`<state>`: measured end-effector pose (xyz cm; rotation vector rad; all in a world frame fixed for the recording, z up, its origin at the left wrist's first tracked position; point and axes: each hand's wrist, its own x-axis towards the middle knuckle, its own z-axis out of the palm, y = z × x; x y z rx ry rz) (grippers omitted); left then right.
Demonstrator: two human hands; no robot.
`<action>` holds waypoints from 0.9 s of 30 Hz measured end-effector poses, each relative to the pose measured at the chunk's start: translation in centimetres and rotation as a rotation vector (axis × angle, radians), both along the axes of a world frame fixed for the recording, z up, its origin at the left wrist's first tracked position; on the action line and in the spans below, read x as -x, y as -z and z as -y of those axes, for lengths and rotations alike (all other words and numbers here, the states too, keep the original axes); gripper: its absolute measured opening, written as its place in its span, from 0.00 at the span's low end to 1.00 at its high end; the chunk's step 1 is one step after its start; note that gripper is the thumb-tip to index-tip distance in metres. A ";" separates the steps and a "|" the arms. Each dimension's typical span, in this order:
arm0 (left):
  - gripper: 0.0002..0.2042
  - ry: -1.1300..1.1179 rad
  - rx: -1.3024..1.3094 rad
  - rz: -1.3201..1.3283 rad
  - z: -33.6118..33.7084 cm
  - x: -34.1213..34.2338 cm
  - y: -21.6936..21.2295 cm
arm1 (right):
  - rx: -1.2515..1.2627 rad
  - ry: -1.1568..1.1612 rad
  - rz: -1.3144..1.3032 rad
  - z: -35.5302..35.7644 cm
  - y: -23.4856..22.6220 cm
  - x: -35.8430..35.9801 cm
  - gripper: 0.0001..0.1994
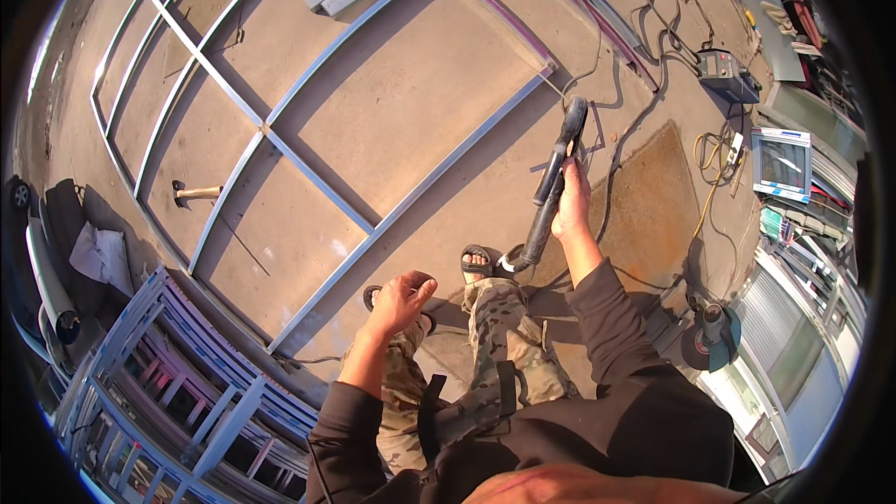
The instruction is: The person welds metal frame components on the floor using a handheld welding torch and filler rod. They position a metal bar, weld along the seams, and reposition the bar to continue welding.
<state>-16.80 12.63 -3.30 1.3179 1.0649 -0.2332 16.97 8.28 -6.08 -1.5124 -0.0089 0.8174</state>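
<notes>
While the right hand (pixel 572 205) grasps a black tool (pixel 541 229) and the left hand (pixel 401 299) hangs empty, the metal frame (pixel 266 128) looks mostly assembled, remaining joints unclear

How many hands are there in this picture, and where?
2: the right hand, right of centre, gripping a black tool; and the left hand, lower and left of centre, with nothing visible in it.

Metal frame (pixel 267 128) cut off at top edge. Left sandal (pixel 370 297) partly hidden behind left hand (pixel 399 303).
</notes>
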 end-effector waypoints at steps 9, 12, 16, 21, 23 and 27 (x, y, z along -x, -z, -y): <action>0.16 0.087 0.046 0.103 -13.4 -5.2 -3.3 | 0.036 -0.129 0.146 -18.1 -6.9 -6.2 0.16; 0.16 0.322 -0.080 0.226 -20.3 -10.5 0.8 | 0.094 -0.109 0.212 -25.6 -5.5 -7.3 0.17; 0.18 0.503 -0.192 0.241 -27.3 -15.2 3.9 | 0.170 -0.135 0.207 -32.9 -1.8 -8.7 0.16; 0.18 0.658 -0.226 0.317 -34.2 -18.7 7.7 | 0.190 -0.241 0.385 -39.3 3.8 -12.3 0.15; 0.18 0.732 -0.241 0.310 -36.8 -19.8 9.3 | 0.208 -0.320 0.526 -40.7 6.2 -14.0 0.14; 0.18 0.798 -0.196 0.257 -41.5 -21.5 13.5 | 0.227 -0.317 0.478 -41.9 13.0 -16.6 0.14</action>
